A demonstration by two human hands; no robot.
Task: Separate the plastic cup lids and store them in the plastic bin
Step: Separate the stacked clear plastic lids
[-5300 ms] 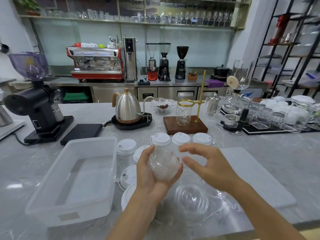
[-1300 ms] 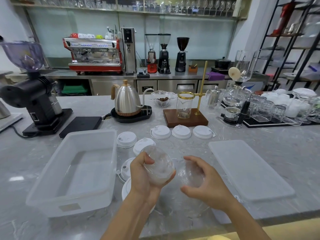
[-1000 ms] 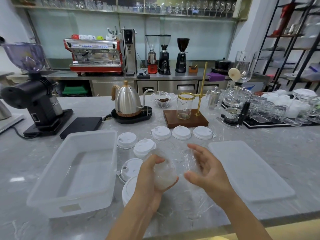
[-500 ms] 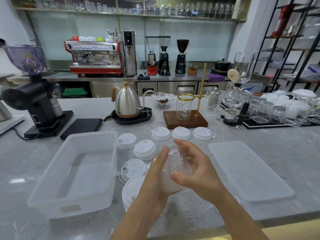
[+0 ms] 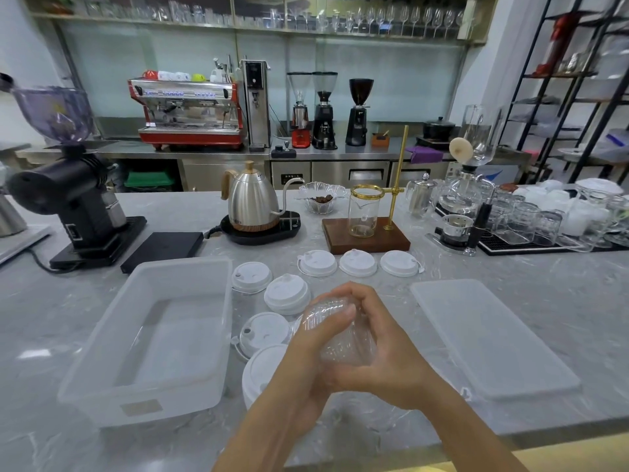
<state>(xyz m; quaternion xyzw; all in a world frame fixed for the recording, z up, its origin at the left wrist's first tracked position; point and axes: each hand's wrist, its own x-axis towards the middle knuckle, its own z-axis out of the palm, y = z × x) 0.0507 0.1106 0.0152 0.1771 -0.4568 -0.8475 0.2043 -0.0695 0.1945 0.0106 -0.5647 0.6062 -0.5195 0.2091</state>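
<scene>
Above the near edge of the grey counter, both hands met around a nested stack of clear dome lids; left hand cupped it from the left with the thumb laid across the ribbed upper rim; right hand wrapped it from the right and beneath, fingers closed over the top; both grips snug on the stack, neither hand free.

Step in hand, as judged: peeling one dome off the stack. To do it well, the left hand should pin the stack by its rims while the right thumb works under a single outer rim; light pressure only, since thin clear plastic will likely buckle or drag two lids together; check that only one has come away before carrying it left to the bin.

Look of the lids: transparent, glossy, fine concentric ridges near the rim, edges hard to count through the glare; how many sat in the stack could not be told. White sip lids lay loose on the counter between the hands and the kettle, several just beside the translucent plastic bin; bin open, to the left of the hands, apparently holding no lids yet; its flat cover lay well to the right.
</scene>
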